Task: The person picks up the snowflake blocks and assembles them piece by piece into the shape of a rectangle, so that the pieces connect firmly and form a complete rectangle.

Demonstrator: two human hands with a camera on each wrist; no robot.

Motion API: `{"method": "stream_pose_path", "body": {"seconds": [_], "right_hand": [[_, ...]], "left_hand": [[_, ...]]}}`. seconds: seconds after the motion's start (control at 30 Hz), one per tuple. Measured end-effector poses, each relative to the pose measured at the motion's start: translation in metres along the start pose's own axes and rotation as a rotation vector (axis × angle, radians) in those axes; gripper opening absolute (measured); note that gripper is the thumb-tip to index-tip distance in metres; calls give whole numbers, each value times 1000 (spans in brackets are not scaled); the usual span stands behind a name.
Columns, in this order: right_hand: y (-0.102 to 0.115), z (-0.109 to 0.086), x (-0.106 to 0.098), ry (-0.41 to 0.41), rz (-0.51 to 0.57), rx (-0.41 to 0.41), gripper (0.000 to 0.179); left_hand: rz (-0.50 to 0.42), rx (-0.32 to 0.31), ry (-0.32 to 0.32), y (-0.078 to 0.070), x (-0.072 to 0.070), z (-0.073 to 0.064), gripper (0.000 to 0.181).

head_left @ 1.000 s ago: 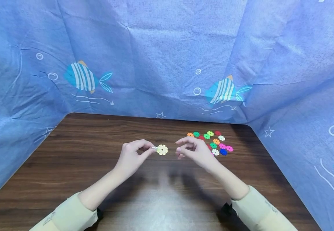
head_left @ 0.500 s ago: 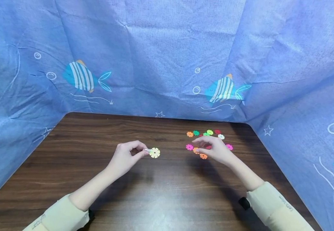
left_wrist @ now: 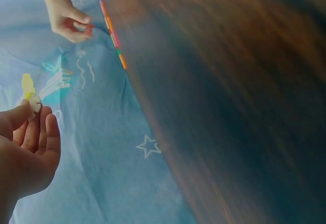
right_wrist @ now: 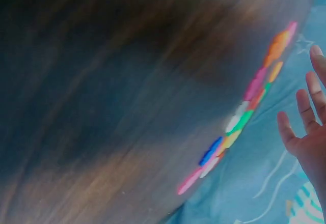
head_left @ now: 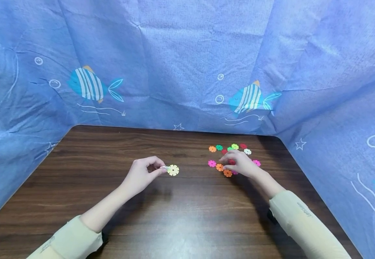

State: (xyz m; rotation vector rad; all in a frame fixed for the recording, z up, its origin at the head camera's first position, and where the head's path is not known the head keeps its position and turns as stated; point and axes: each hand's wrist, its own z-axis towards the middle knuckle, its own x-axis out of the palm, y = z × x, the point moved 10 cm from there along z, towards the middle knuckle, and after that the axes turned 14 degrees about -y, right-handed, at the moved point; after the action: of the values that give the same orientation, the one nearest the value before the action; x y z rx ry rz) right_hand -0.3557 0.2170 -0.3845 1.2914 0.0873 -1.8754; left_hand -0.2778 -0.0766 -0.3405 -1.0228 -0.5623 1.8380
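"Head view, and the left hand [head_left: 143, 174] has it firm! Thumb and forefinger pinch a white piece [left_wrist: 34, 102], with a pale yellow disc [head_left: 173, 170] jutting out just past the fingertips!"

"Left wrist view backs you up! White at the tips, yellow rising out of it, the two touching, and the pair is up off the table [head_left: 174, 216]. How's the right hand [head_left: 240, 162] doing?"

"Well apart from that pinch, fingers curved, and a red disc [head_left: 231, 162] shows between thumb and fingers! Held, or simply lying underneath? I can't tell!"

"Tight quarters, too! What's around it?"

"An orange disc [head_left: 220, 167] right beside the thumb tip, a pink disc [head_left: 212, 163] further left of it, and a second orange disc [head_left: 227, 173] on the near side of the thumb!"

"And past the knuckles, a white disc [head_left: 247, 151] and a lime disc [head_left: 234, 146], with a magenta disc [head_left: 256, 163] out to the right by the wrist. Beyond both hands, blue cloth [head_left: 187, 64] printed with striped fish [head_left: 88, 84]!"
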Motion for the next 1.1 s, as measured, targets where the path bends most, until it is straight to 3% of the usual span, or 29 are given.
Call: {"method": "stream_pose_path", "body": {"seconds": [0.17,0.5,0.67,0.9,1.1], "right_hand": [[-14,3,11,32,-33,-11,26],[-30,2,25,140,-83,47,24],[-32,4,25,134,-61,69,20],[-34,4,26,132,-35,160,22],[-20,7,19,94,-17,166,18]], "left_hand": [[-6,-14,20,0,5,0,9],[-10,-34,38,0,7,1,9],[-19,-29,30,-2,7,1,8],[-18,-8,20,-2,8,2,7],[-31,7,-4,-6,4,3,7]]}}
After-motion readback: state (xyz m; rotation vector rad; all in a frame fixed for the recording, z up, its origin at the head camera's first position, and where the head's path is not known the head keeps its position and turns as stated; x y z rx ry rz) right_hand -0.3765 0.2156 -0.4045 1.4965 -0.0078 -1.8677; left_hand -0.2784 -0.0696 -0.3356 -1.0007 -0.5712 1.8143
